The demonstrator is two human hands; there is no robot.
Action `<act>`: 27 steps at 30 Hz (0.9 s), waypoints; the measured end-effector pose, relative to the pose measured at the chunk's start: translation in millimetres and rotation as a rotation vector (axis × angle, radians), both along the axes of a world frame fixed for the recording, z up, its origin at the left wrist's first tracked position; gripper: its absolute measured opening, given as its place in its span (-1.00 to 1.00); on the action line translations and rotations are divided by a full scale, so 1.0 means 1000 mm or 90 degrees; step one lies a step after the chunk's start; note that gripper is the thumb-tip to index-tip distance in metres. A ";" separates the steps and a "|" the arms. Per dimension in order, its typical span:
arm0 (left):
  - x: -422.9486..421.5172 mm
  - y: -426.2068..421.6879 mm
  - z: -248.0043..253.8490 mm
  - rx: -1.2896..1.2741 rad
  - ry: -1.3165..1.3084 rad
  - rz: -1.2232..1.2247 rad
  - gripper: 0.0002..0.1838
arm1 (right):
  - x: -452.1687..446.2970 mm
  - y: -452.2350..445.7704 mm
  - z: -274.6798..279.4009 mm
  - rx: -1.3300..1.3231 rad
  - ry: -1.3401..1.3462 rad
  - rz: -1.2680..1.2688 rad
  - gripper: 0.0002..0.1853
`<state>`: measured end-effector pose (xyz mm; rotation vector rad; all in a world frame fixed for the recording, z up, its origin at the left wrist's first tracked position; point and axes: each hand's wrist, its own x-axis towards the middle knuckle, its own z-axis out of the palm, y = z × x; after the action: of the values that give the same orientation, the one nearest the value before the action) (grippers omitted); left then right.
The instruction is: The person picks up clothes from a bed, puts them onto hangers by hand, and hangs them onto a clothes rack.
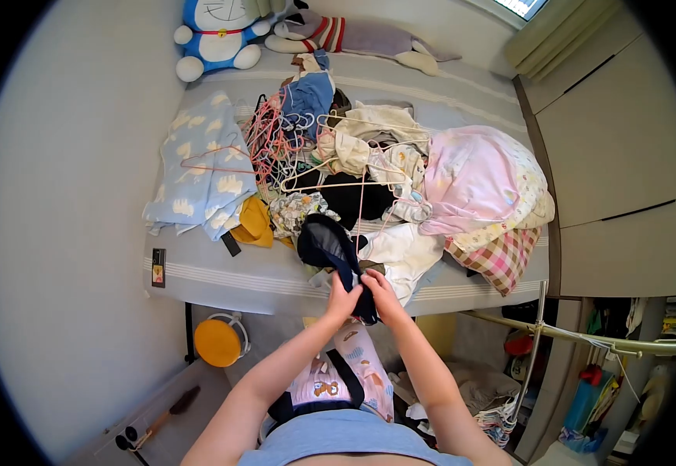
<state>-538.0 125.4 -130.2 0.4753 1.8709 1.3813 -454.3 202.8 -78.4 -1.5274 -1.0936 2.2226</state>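
Observation:
Both of my hands hold a dark navy garment (pixel 328 242) at the front edge of the bed. My left hand (pixel 343 298) grips it from the left, and my right hand (pixel 381 293) pinches it on the right, close beside the left. The upper part of the garment spreads over the heap of clothes. White cloth (pixel 401 252) lies just to its right, and a grey-and-white patterned piece (pixel 295 211) to its left. Behind are a black garment (pixel 349 198), a cream hanger (pixel 338 186) and a tangle of pink hangers (pixel 269 136).
On the bed (pixel 213 272) are a light blue cloth (pixel 198 171), a mustard cloth (pixel 254 224), a pink bundle (pixel 474 171), a checked cushion (pixel 501 260) and plush toys (pixel 221 35). A round orange-topped stool (pixel 217 342) and a metal rail (pixel 586 339) stand before it.

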 end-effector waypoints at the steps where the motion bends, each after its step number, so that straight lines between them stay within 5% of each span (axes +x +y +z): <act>1: -0.003 -0.001 0.003 0.020 -0.131 -0.023 -0.45 | -0.007 0.001 -0.007 0.101 -0.033 -0.007 -0.55; 3: -0.021 -0.010 0.019 -0.038 -0.319 0.015 -0.63 | -0.012 0.007 -0.004 0.173 -0.008 0.023 -0.63; 4: -0.030 -0.012 0.023 -0.018 -0.275 0.103 -0.62 | -0.015 0.010 0.001 0.208 0.003 0.040 -0.66; 5: -0.042 -0.018 -0.015 0.122 -0.075 0.116 -0.60 | -0.016 0.013 -0.009 0.351 -0.020 0.100 -0.71; 7: -0.073 -0.023 0.040 0.061 0.270 0.055 -0.49 | -0.024 0.010 0.020 0.556 -0.001 0.224 -0.72; 10: -0.108 -0.016 0.098 0.190 0.573 -0.170 -0.39 | -0.035 0.006 0.072 0.719 0.059 0.430 -0.76; 13: -0.125 -0.012 0.104 0.129 0.646 -0.345 -0.37 | -0.042 0.011 0.110 0.716 0.164 0.477 -0.76; 16: -0.143 -0.014 0.068 0.026 0.495 -0.416 -0.40 | -0.043 0.029 0.127 0.683 0.320 0.392 -0.73; 21: -0.137 -0.007 0.034 -0.173 0.495 -0.068 -0.50 | -0.035 0.060 0.096 0.521 0.378 0.456 -0.74; 24: -0.142 0.010 0.034 -0.396 0.357 0.076 -0.49 | -0.023 0.063 0.076 0.323 0.464 0.529 -0.75; 27: -0.158 0.012 0.012 -0.238 0.347 -0.030 -0.35 | -0.016 0.069 0.061 0.210 0.504 0.574 -0.78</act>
<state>-695.5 137.3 -118.1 0.7464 2.4696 0.8856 -469.9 272.0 -17.4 0.1052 -1.8878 2.5284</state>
